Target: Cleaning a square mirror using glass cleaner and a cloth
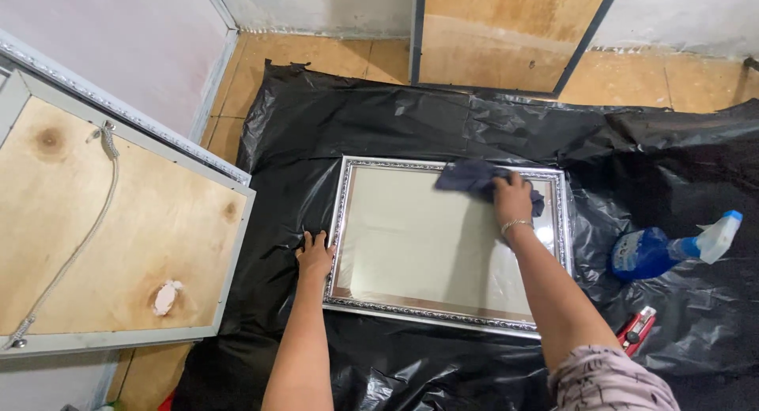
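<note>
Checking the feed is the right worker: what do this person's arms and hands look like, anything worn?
Both forearms are bare. The right hand has a thin silvery bracelet at the wrist, and a short pale pinkish sleeve with dark line markings covers the upper arm. The left hand shows no jewellery or glove.

blue spray bottle (660, 249) | red cutter (636, 329) | plywood-backed frame (111, 229)

Silver ornate-patterned frame (447, 241) w/ dark blue-grey cloth (468, 175), black plastic sheet (443, 118), blue spray bottle (660, 249).
</note>
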